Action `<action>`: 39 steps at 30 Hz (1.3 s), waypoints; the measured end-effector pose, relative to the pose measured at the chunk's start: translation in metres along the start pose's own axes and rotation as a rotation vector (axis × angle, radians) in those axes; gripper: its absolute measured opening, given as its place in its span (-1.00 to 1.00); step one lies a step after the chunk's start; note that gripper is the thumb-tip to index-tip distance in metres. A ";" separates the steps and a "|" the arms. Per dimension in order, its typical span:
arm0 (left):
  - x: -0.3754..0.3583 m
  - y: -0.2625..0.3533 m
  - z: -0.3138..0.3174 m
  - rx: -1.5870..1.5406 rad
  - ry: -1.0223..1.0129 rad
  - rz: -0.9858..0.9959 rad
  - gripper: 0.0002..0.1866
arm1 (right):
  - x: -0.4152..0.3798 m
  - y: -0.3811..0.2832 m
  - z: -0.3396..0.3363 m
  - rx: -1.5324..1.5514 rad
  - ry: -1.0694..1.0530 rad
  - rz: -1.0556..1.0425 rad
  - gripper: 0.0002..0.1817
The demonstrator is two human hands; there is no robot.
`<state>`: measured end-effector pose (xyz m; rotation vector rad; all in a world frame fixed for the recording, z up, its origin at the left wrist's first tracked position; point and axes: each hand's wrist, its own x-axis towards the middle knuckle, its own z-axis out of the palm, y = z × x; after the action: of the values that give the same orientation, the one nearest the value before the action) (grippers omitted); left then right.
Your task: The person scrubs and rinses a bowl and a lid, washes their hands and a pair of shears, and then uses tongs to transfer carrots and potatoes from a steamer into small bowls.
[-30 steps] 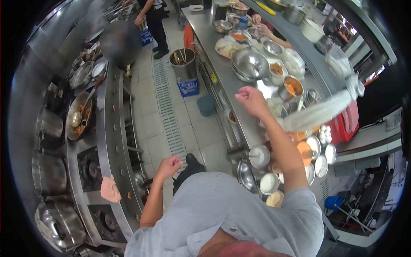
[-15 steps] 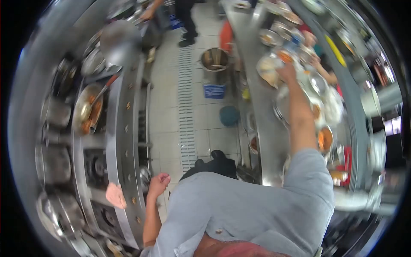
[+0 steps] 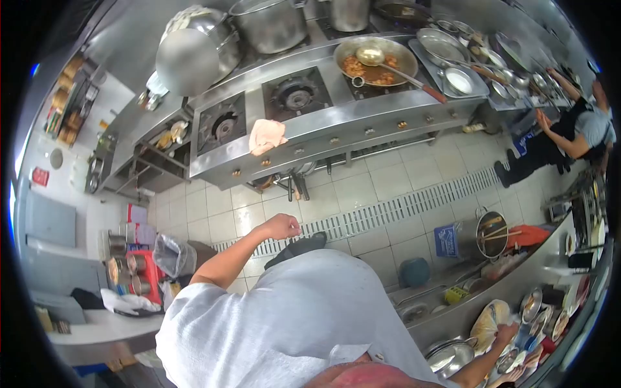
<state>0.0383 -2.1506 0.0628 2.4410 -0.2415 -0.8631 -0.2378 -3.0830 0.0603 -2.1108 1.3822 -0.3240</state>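
My left hand point(image 3: 281, 227) hangs over the tiled floor, fingers curled in, with nothing visible in it. My right hand point(image 3: 506, 333) reaches back to the counter at lower right, beside a round, pale yellowish item point(image 3: 490, 321) that may be a plate or wrapped food. Its fingers are too small and turned away to show any grip. Metal pans point(image 3: 451, 357) stand near that forearm. Across the aisle, a wok point(image 3: 404, 57) of reddish food sits on the stove, a ladle point(image 3: 371, 56) lying in it.
A pink cloth point(image 3: 267, 136) lies on the stove's front edge near two bare burners point(image 3: 299, 97). Large pots point(image 3: 268, 26) stand behind. Another person point(image 3: 576, 132) works at upper right. A bin point(image 3: 491, 234) and a blue tub point(image 3: 414, 272) stand along the aisle.
My body and view have turned left, from along the aisle toward the stove. My right arm now trails behind at the counter. My left hand stays curled.
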 end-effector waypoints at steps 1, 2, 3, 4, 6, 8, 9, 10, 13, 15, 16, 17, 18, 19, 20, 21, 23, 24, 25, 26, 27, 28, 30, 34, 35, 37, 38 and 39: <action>-0.003 0.001 0.001 -0.011 -0.002 -0.004 -0.63 | -0.003 -0.014 -0.001 0.007 0.022 -0.006 -0.21; -0.005 0.002 -0.001 -0.019 -0.003 -0.004 -0.63 | 0.004 -0.029 -0.007 -0.101 -0.068 -0.054 -0.48; -0.006 0.002 -0.001 -0.028 -0.007 -0.003 -0.63 | 0.009 -0.039 -0.008 -0.111 -0.097 -0.135 -0.55; -0.008 0.001 -0.002 -0.029 0.008 -0.009 -0.62 | 0.013 -0.051 -0.010 -0.123 -0.125 -0.214 -0.61; -0.019 0.005 -0.009 -0.076 0.022 -0.061 -0.59 | 0.019 -0.075 -0.003 -0.151 -0.158 -0.401 -0.66; -0.033 0.002 -0.012 -0.127 0.038 -0.102 -0.58 | 0.022 -0.103 0.012 -0.184 -0.168 -0.621 -0.65; -0.040 -0.004 -0.013 -0.153 0.048 -0.118 -0.58 | 0.016 -0.126 0.022 -0.232 -0.140 -0.685 -0.68; -0.048 -0.013 -0.014 -0.181 0.060 -0.135 -0.58 | -0.024 -0.180 0.033 -0.277 -0.109 -0.752 -0.71; -0.072 -0.055 -0.006 -0.213 0.171 -0.078 -0.62 | -0.090 -0.281 0.076 -0.255 -0.218 -0.973 -0.73; -0.093 -0.088 -0.002 -0.256 0.248 -0.099 -0.61 | -0.151 -0.348 0.114 -0.171 -0.373 -1.081 -0.73; -0.113 -0.092 -0.012 -0.323 0.234 -0.164 -0.60 | -0.183 -0.378 0.134 -0.191 -0.390 -1.167 -0.72; -0.128 -0.104 -0.017 -0.390 0.218 -0.227 -0.58 | -0.217 -0.406 0.155 -0.211 -0.405 -1.253 -0.71; -0.140 -0.130 -0.011 -0.405 0.278 -0.187 -0.59 | -0.250 -0.432 0.176 -0.232 -0.418 -1.334 -0.69; -0.154 -0.155 -0.005 -0.450 0.336 -0.193 -0.59 | -0.281 -0.453 0.202 -0.268 -0.498 -1.292 -0.69; -0.168 -0.182 -0.001 -0.490 0.391 -0.198 -0.59 | -0.316 -0.476 0.227 -0.301 -0.577 -1.243 -0.69; -0.186 -0.207 0.000 -0.526 0.443 -0.203 -0.59 | -0.365 -0.504 0.247 -0.272 -0.625 -1.293 -0.70; -0.222 -0.248 -0.008 -0.614 0.540 -0.238 -0.64 | -0.469 -0.557 0.288 -0.208 -0.683 -1.419 -0.71; -0.245 -0.262 -0.016 -0.686 0.574 -0.268 -0.66 | -0.516 -0.578 0.309 -0.174 -0.697 -1.496 -0.71; -0.263 -0.278 -0.020 -0.757 0.609 -0.301 -0.69 | -0.562 -0.600 0.328 -0.122 -0.767 -1.536 -0.71; -0.273 -0.307 -0.013 -0.719 0.707 -0.271 -0.70 | -0.605 -0.623 0.349 -0.066 -0.842 -1.577 -0.71; -0.288 -0.324 -0.019 -0.760 0.752 -0.273 -0.71 | -0.643 -0.646 0.373 -0.084 -0.926 -1.576 -0.71; -0.303 -0.338 -0.028 -0.794 0.795 -0.278 -0.72 | -0.681 -0.666 0.395 -0.099 -1.013 -1.567 -0.70; -0.333 -0.359 -0.059 -0.799 0.822 -0.292 -0.72 | -0.760 -0.702 0.429 -0.058 -1.078 -1.597 -0.71; -0.356 -0.418 -0.121 -0.777 0.852 -0.361 -0.68 | -0.900 -0.774 0.483 0.068 -1.152 -1.704 -0.72; -0.359 -0.429 -0.139 -0.778 0.851 -0.370 -0.66 | -0.928 -0.792 0.500 0.088 -1.156 -1.723 -0.72; -0.358 -0.461 -0.175 -0.765 0.860 -0.364 -0.64 | -0.981 -0.829 0.539 0.140 -1.165 -1.753 -0.74; -0.356 -0.479 -0.193 -0.753 0.869 -0.349 -0.64 | -1.009 -0.848 0.555 0.158 -1.160 -1.759 -0.75; -0.355 -0.496 -0.208 -0.741 0.874 -0.335 -0.64 | -1.035 -0.867 0.569 0.174 -1.156 -1.760 -0.76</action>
<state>-0.1124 -1.5267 0.1188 1.9172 0.6953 0.0825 0.2524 -1.7137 0.2381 -2.0707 -1.2077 0.1723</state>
